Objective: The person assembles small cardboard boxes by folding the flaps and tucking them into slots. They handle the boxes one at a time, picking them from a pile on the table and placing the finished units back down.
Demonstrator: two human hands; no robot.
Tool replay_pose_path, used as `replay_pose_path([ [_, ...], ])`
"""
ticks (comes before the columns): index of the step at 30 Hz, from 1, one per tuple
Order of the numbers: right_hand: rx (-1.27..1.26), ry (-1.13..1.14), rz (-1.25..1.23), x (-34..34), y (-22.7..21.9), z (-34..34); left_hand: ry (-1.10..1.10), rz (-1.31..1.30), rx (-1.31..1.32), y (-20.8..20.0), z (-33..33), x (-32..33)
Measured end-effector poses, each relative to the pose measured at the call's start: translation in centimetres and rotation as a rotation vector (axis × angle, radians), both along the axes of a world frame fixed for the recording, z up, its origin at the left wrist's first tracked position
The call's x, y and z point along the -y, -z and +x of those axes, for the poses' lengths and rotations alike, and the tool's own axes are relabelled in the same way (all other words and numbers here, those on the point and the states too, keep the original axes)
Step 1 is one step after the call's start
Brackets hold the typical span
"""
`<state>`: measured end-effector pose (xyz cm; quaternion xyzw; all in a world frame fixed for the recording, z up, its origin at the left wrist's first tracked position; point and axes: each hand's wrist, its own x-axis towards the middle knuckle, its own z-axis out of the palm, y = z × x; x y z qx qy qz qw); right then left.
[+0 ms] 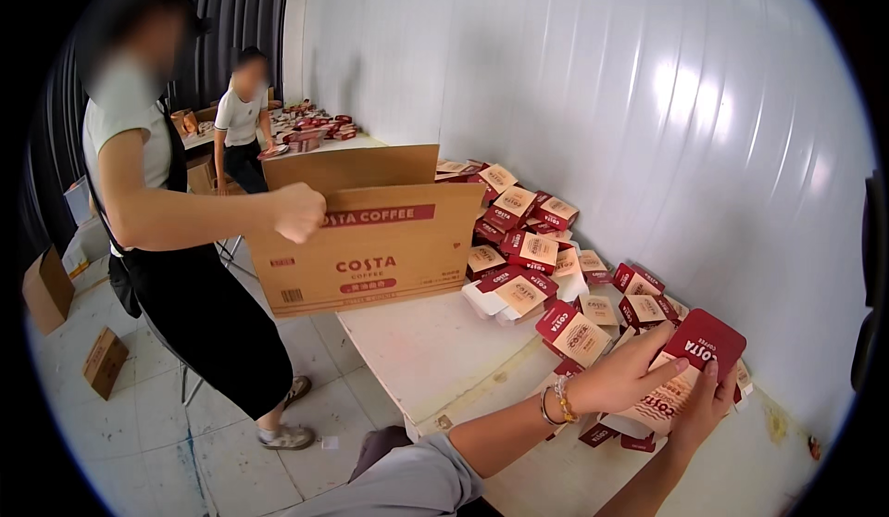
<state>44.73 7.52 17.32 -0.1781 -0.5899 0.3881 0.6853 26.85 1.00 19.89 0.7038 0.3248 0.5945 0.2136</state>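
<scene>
A small red-and-cream paper carton (711, 334) is held up before me at the lower right, its red end uppermost. My left hand (619, 375) grips it from the left, thumb and fingers against its printed face. On its right lower side, my right hand (701, 413) closes round it, fingertips on the front. Two bracelets (558, 400) circle my left wrist. Beneath and behind the carton lies a heap of similar red-and-cream cartons (532, 250). One carton (511, 295) at the heap's left side shows open white flaps.
Left of the heap, a co-worker (153, 174) grips a large brown cardboard box (370, 281) over the edge of the white table (417, 355). Another person (243, 114) stands farther back by more cartons. A pale wall (593, 81) borders the table. Brown boxes (105, 361) stand on the floor.
</scene>
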Motion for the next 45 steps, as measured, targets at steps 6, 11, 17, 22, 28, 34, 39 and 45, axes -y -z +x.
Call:
replay_pose_path([
  [6, 0.126, 0.199, 0.094, 0.1, -0.1, 0.7, 0.017, 0.005, 0.015, 0.7, 0.2, -1.4],
  [11, 0.165, 0.356, 0.247, 0.8, 0.1, -0.2, 0.068, 0.149, 0.101, 0.7, -0.5, -1.3],
  [17, 0.119, 0.303, 0.175, 0.6, 0.4, -0.7, 0.149, 0.097, 0.175, 0.6, -0.4, -0.6],
  [22, 0.060, 0.405, 0.341, 0.3, 1.0, -1.3, -0.008, 0.116, 0.132, 0.5, -0.2, -0.7],
  [28, -0.143, 0.268, 0.345, 1.7, -0.3, -2.3, 0.059, 0.187, 0.078, 0.7, -0.3, -0.5],
  [34, -0.057, 0.246, 0.508, 1.2, -1.0, -1.4, -0.026, 0.225, 0.047, 0.2, -0.1, 0.1],
  [39, 0.129, 0.327, 0.589, 2.3, -2.3, -2.3, -0.011, 0.216, 0.178, 0.7, 0.0, -1.2],
  [45, 0.319, 0.438, 0.531, 1.7, -2.6, -2.2, -0.170, 0.322, 0.026, 0.6, 0.6, -0.1],
])
